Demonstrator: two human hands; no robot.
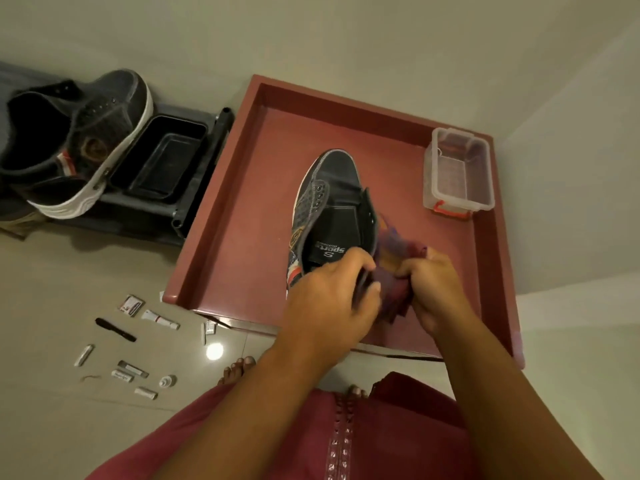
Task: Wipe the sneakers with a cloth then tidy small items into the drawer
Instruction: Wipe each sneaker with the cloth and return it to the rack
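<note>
Nearest the camera, the left hand (329,292) grips the collar of a dark sneaker (332,209), while the right hand (433,289) clutches a bunched maroon cloth (394,271) pressed against the shoe's heel side. The sneaker lies inside the open red drawer (221,216), toe pointing away. On the floor to the left lie small items (131,344), scattered tubes and packets. Farther off, a clear plastic box (457,171) sits in the drawer's far right corner, and a second sneaker (79,140) rests on a grey rack (194,206) beside a black tray (162,161).
</note>
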